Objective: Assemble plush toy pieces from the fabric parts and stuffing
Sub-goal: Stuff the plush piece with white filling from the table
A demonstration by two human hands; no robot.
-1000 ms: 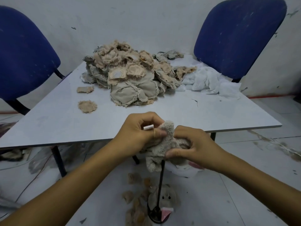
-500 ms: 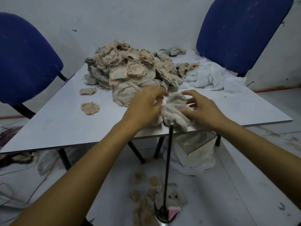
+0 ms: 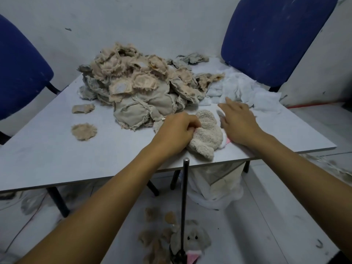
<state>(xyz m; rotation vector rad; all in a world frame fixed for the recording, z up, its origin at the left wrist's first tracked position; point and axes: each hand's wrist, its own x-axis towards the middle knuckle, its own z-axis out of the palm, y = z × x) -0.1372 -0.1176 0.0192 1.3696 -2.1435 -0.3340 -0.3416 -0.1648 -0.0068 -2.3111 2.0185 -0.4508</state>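
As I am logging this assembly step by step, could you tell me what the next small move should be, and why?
Probably the right hand reaches on to the white stuffing: its fingers are spread and empty, pointing that way, while the left hand grips the plush piece on the table.

No readable text, labels, brands, numbers or signs anywhere in view: nothing legible on the pale grey worktop (image 3: 57, 149), the heap of beige fabric pieces (image 3: 137, 88), the cream plush toy (image 3: 205, 134) or the blue chairs (image 3: 270, 35).
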